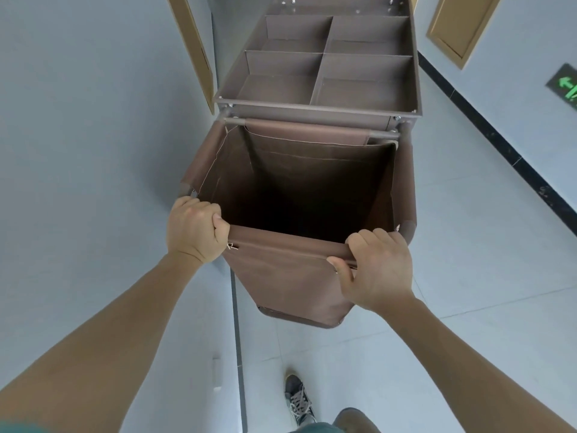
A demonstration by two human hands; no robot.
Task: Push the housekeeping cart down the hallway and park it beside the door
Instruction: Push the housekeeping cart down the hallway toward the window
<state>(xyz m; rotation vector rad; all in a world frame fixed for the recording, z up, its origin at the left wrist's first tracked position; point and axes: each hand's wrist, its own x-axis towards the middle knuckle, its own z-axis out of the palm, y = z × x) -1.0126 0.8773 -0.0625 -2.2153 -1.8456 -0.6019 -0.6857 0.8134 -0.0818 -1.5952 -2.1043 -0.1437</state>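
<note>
The brown housekeeping cart (pixel 290 276) fills the middle of the head view. Its open fabric laundry bag is nearest me and looks empty inside. Beyond the bag is a top tray (pixel 371 67) divided into several empty compartments. My left hand (pixel 193 228) is closed around the near bar of the bag frame at its left corner. My right hand (pixel 379 268) grips the same bar near the right corner, thumb underneath. A tan door frame (pixel 193 48) stands on the left wall, right beside the cart's tray.
The left wall runs close along the cart's side. On the right is pale tiled floor (pixel 468 245), a black baseboard (pixel 505 157), another tan door frame (pixel 459 29) and a green exit sign (pixel 566 87). My shoe (pixel 298 398) is on the floor behind the cart.
</note>
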